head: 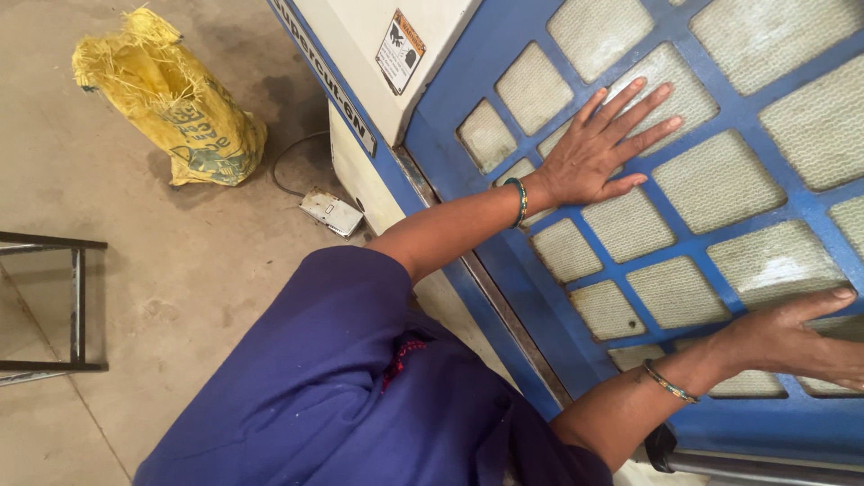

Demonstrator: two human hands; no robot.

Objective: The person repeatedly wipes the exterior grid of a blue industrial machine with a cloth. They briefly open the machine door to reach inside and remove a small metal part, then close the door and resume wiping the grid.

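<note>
Both hands lie flat, fingers spread, holding nothing: left hand [601, 148] and right hand [796, 346] press on the blue mesh-windowed machine guard [720, 180]. Judging by this, the panel is being pushed or steadied; sliding it needs even pressure from both palms.

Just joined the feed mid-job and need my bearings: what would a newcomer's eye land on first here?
First, the blue grille with pale mesh panes filling the right side, both palms pressed flat against it: left hand upper centre, right hand at the lower right edge. Next, the yellow sack standing on the concrete floor at upper left. A small grey pedal with a cable lies by the machine's base.
</note>
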